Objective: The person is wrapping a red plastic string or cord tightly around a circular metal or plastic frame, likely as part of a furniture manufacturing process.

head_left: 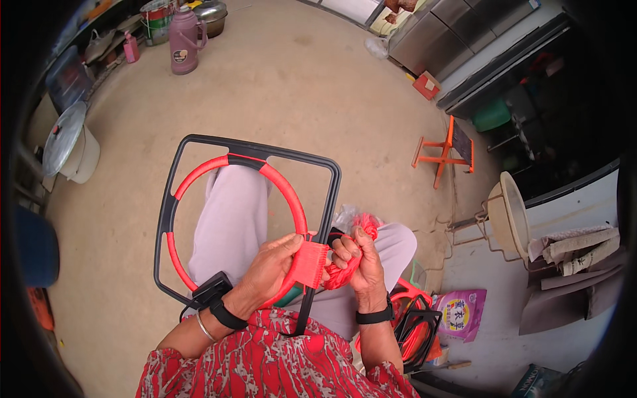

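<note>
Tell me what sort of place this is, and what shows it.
Probably part of a home, perhaps a utility room: a purple thermos flask, an orange-framed folding stool and a pale washbasin suggest it.

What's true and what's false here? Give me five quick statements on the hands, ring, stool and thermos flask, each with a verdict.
1. The right hand grips a bundle of red cord. True.
2. Nothing surrounds the red-wrapped ring. False: a black frame goes around it.
3. The left hand holds the red-wrapped ring. True.
4. An orange folding stool stands off to the right of the hands. True.
5. A bright green thermos flask stands at the upper left. False: the flask there is a dusty pinkish purple.
</note>
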The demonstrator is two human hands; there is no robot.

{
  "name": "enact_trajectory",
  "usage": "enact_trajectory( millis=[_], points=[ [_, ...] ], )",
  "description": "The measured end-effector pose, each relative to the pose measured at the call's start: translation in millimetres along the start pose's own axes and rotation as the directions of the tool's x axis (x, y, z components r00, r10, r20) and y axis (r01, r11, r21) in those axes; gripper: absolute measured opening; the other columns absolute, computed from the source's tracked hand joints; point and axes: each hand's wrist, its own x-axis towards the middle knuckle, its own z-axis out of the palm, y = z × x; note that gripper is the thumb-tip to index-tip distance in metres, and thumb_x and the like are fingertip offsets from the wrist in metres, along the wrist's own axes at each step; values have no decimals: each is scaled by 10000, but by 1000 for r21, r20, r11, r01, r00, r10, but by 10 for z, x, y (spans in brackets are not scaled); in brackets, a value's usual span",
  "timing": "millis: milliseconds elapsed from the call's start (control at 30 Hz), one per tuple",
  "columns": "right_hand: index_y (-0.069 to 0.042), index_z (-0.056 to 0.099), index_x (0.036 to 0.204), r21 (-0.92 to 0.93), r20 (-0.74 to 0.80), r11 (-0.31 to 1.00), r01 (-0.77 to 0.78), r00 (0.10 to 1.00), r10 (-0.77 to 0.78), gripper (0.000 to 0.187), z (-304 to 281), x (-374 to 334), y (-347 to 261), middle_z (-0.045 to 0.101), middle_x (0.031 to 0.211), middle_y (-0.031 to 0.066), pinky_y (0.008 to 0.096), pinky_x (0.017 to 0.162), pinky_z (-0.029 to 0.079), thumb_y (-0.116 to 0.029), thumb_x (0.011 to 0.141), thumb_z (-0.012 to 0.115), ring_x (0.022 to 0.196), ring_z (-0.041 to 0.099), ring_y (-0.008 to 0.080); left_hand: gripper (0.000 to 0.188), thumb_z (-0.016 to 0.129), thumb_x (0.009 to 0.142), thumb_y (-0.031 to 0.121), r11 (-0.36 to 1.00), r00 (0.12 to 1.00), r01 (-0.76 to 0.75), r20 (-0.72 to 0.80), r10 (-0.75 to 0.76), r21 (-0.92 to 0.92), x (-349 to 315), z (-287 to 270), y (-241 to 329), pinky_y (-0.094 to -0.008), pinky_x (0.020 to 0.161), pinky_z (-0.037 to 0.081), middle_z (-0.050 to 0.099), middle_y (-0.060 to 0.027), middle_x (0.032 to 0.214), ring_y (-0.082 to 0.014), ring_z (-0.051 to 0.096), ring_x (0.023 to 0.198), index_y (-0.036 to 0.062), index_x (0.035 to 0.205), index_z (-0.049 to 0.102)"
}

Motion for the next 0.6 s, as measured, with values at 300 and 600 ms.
enact_trajectory(
  millis=[300,600],
  points=[
    [-120,449,721,105,60,994,0,998,-6,308,-54,-24,33,416,645,13,247,525,421,-280,955,569,649,450,134,474,460,1010,299,1000,996,7,-84,-8,-12,89,-22,-61,-472,695,603,633,-252,961,-341,688,814,-39,1330,368],
    [-24,568,1060,-708,-285,706,-25,925,-253,276,-71,-60,-455,611,733,75,260,530,499,-284,966,573,653,625,187,548,446,1013,327,999,1000,21,12,-21,-29,93,-82,-36,-470,713,599,616,-274,1007,-370,678,849,-14,1403,271]
  ],
)
